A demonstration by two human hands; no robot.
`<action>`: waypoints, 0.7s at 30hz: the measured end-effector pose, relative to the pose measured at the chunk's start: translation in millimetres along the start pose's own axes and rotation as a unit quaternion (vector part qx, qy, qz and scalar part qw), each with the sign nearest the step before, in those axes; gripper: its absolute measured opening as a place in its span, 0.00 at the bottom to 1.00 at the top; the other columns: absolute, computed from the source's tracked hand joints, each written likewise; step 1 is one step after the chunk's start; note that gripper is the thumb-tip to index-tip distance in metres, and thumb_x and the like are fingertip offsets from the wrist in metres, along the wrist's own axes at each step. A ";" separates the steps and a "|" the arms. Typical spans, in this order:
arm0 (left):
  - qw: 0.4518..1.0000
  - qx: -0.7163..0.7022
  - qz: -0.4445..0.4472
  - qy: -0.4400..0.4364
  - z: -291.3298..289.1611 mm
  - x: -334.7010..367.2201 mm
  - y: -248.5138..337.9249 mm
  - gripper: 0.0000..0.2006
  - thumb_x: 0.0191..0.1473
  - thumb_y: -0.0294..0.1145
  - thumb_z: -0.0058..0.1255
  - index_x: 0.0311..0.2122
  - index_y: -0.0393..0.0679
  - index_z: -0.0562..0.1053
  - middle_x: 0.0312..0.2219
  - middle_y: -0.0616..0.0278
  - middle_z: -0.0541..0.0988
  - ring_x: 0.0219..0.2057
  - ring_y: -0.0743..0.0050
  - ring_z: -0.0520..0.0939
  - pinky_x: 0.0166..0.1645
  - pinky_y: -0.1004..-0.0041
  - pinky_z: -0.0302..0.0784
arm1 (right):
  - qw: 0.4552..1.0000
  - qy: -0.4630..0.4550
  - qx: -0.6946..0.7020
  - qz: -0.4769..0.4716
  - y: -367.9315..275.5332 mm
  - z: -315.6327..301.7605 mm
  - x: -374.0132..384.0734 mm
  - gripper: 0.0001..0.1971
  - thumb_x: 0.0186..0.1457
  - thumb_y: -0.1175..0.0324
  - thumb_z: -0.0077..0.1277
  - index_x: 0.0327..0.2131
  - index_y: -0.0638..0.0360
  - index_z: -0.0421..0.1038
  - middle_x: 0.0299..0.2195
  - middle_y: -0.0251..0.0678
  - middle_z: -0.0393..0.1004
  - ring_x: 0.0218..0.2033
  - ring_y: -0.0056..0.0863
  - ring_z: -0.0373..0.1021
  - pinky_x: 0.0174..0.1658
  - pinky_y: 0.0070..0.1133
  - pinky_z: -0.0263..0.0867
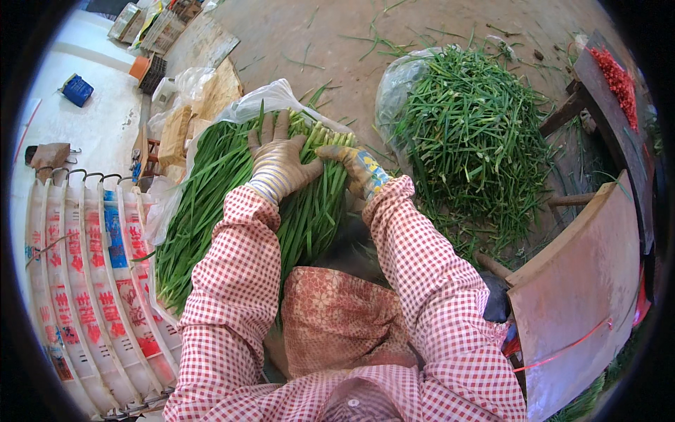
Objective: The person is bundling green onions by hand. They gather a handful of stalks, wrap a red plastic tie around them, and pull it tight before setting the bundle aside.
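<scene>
- Here, left hand (pixel 279 160): fingers spread apart over green stalks (pixel 211 184).
- Right hand (pixel 362 172): at stalk ends (pixel 321 132); closure cannot be told.
- Light pressure should limit bruising.

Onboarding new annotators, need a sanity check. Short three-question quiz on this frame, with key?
1. True or false: the left hand lies with fingers spread over the long green stalks.
2. Seen from the person, where is the loose green heap?
A) left of those stalks
B) right of them
C) on the person's lap
3. Short answer: which hand is nearer the pale stem ends?

Key: 1. True. 2. B. 3. The right hand.
</scene>
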State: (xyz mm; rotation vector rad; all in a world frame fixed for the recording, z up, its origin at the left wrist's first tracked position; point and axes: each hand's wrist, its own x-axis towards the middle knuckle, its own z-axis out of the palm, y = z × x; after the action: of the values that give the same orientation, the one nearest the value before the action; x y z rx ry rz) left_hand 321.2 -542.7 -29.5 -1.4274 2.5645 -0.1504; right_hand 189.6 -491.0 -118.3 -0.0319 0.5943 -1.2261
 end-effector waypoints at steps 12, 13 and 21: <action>0.954 -0.177 0.103 0.217 1.5 -130.9 34.6 0.31 0.41 0.41 0.57 0.53 0.43 0.66 0.55 0.41 0.63 0.57 0.35 0.60 0.60 0.43 0.49 | 0.919 -0.132 -0.197 -0.315 66.2 -20.6 -85.2 0.52 0.32 0.52 0.73 0.60 0.55 0.54 0.56 0.38 0.58 0.56 0.29 0.58 0.59 0.26 0.57; 0.947 -0.236 0.101 0.193 4.2 -132.9 34.9 0.31 0.43 0.39 0.56 0.54 0.42 0.64 0.52 0.41 0.65 0.54 0.35 0.63 0.59 0.44 0.52 | 0.934 -0.161 -0.138 -0.287 66.4 -14.6 -89.2 0.55 0.32 0.53 0.73 0.61 0.55 0.50 0.57 0.39 0.57 0.57 0.30 0.57 0.59 0.27 0.56; 0.954 -0.258 0.153 0.005 -15.6 -115.6 28.2 0.28 0.41 0.28 0.51 0.51 0.32 0.62 0.42 0.39 0.70 0.42 0.37 0.71 0.45 0.52 0.67 | 0.952 -0.059 -0.129 -0.271 64.8 13.2 -83.5 0.42 0.39 0.67 0.70 0.58 0.57 0.57 0.47 0.33 0.68 0.47 0.22 0.66 0.51 0.20 0.64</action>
State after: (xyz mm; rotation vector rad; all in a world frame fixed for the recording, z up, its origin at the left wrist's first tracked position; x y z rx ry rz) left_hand 353.6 -429.8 -4.9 -1.1304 2.9230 0.6011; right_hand 234.7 -397.4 -94.6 -0.5153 0.6592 -1.6539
